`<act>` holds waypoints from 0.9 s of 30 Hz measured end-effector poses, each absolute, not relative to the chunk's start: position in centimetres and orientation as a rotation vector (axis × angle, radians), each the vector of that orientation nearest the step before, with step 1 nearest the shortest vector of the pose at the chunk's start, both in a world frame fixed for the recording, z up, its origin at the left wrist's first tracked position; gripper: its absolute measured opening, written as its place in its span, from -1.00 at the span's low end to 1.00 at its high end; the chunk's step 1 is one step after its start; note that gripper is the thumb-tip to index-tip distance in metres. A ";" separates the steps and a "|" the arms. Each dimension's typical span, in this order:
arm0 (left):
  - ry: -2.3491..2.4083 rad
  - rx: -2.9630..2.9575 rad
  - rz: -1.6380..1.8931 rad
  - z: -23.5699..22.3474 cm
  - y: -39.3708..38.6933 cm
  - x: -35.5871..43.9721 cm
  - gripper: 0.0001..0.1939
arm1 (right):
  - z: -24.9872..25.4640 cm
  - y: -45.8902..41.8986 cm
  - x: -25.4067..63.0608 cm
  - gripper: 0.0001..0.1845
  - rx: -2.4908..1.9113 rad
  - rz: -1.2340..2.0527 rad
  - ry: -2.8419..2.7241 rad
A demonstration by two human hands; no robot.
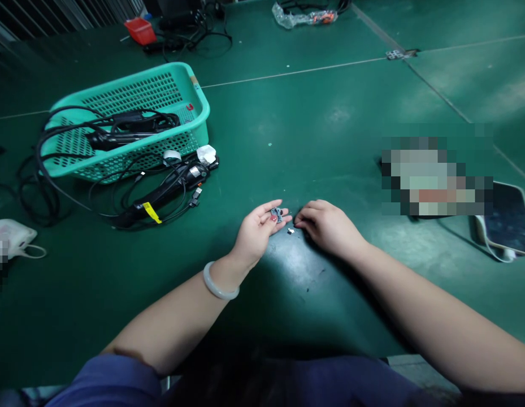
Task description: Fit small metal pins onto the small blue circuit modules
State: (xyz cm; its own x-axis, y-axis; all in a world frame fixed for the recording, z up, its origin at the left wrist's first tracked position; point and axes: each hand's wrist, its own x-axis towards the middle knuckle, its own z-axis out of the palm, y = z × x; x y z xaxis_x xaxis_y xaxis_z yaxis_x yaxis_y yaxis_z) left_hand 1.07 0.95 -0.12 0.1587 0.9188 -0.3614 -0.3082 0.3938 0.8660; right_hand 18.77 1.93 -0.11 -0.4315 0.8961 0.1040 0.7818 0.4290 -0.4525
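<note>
My left hand (254,233) is turned partly palm up and holds a small grey-blue part (276,214) with a red spot, resting on the fingers under the thumb. Its exact kind is too small to make out. Just right of it, my right hand (328,226) rests on the table with its fingers curled together and the fingertips pointing at the left hand. Whatever is between those fingertips, if anything, is hidden. A tiny white and yellowish piece (291,231) lies on the green table (254,316) between both hands.
On the left stands a turquoise plastic basket (200,113) with black cabled devices. In front of it lies a black handheld device (173,186) with cables and a yellow label. A phone (510,217) with a white cable lies far right, beside a blurred-out object (432,178). A red container (140,31) sits behind.
</note>
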 end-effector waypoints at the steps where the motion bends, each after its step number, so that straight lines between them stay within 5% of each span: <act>1: 1.052 0.723 0.997 -0.2 0.9 1.1 -0.68 | -0.1 1.9 18.7 -0.81 -1.442 0.455 -2.383; 27: 0.782 0.565 0.804 0.4 0.5 0.8 -0.73 | 0.5 1.5 18.4 -0.82 -0.824 0.226 -2.116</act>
